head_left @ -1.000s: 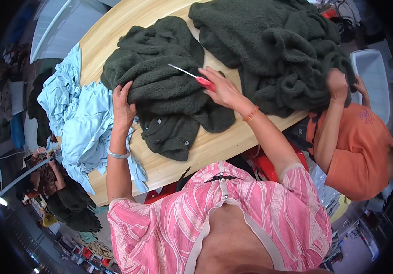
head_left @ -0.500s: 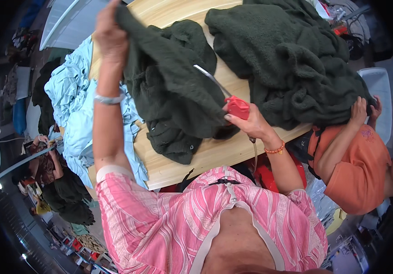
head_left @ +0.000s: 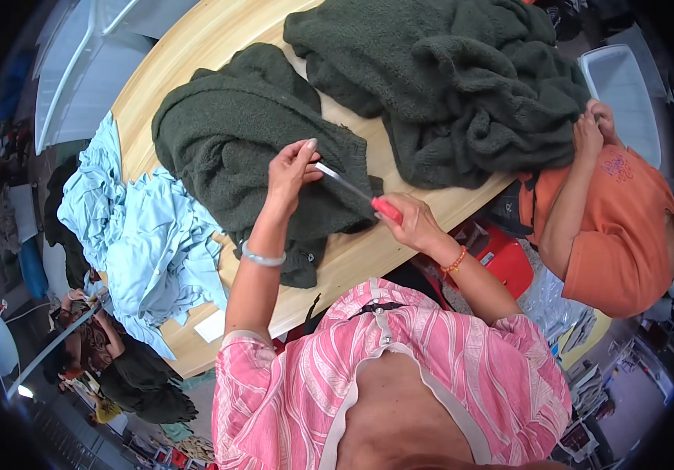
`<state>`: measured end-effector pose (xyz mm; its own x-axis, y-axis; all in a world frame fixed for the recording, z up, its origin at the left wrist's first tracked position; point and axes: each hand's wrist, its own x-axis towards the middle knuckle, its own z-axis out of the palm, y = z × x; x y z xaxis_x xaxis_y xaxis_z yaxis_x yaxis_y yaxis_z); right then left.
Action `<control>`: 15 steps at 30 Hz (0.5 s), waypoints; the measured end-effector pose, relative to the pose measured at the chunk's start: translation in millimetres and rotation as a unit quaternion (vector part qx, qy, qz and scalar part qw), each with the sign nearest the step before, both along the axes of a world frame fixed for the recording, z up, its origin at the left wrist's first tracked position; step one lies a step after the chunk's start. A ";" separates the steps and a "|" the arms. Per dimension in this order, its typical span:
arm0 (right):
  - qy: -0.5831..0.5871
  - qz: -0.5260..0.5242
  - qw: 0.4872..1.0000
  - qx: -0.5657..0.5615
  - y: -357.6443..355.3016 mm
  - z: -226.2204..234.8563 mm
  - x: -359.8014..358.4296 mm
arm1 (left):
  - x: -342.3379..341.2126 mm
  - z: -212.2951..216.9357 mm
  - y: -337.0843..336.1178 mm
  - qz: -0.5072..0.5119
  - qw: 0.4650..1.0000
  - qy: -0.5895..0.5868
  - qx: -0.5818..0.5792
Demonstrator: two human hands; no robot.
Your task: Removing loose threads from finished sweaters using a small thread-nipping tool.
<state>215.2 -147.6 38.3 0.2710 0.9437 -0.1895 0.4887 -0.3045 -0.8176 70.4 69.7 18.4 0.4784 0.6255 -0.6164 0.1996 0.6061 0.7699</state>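
A dark green fleece garment (head_left: 227,125) lies bunched on the wooden table in front of me. My right hand (head_left: 415,223) is closed round the red handle of an air blow gun (head_left: 385,208), whose long thin metal nozzle slants up and left over the fabric. My left hand (head_left: 291,174), wearing a pale bangle, hovers above the garment beside the nozzle tip. Its fingers are curled together; anything between them is too small or hidden to make out.
Light blue garments (head_left: 153,243) are heaped at the left of the table (head_left: 137,102). A larger dark green fleece pile (head_left: 446,94) covers the right side, where a person in an orange shirt (head_left: 615,235) handles its edge. Beyond stands a white bin (head_left: 623,86); below, a red stool (head_left: 501,266).
My left hand has let go of the raised garment, which now lies flatter, and has come down toward the nozzle. The blow gun has shifted slightly down and left.
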 end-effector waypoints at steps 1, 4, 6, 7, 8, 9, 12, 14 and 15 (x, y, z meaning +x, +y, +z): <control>-0.046 0.032 0.996 0.072 -2.0 1.6 -2.8 | 4.4 2.2 -2.9 -0.003 0.999 0.010 -0.038; -0.053 0.130 0.987 0.071 -8.7 14.3 -16.3 | 7.7 9.4 -18.1 -0.019 0.997 -0.007 -0.072; -0.061 0.150 0.986 0.043 -15.5 10.0 -26.7 | 10.2 11.9 -26.3 -0.059 0.996 0.013 -0.061; -0.044 0.149 0.987 0.035 -16.6 6.0 -32.0 | 4.5 0.3 -26.4 -0.108 0.991 0.069 0.019; -0.026 0.148 0.988 0.027 -16.8 4.2 -35.0 | 0.5 -10.6 -25.9 -0.157 0.975 0.126 0.098; -0.017 0.144 0.989 0.032 -18.4 5.7 -34.3 | -0.9 -21.7 -24.4 -0.142 0.974 0.128 0.122; -0.023 0.104 0.994 0.022 -32.1 -4.6 -28.8 | 7.3 -40.1 -15.1 -0.115 0.955 0.150 0.227; -0.024 0.071 0.997 0.019 -43.2 -1.3 -15.7 | 27.0 -27.3 -10.1 -0.127 0.953 0.153 0.227; -0.024 0.043 0.999 0.020 -48.7 -0.3 -8.0 | 40.0 -18.0 -9.9 -0.096 0.971 0.127 0.180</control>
<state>207.2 -196.4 38.0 0.1968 0.9703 -0.1409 0.5505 -0.2283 -0.8030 110.4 59.8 0.3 0.4679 0.7364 -0.4887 0.4941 0.2405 0.8355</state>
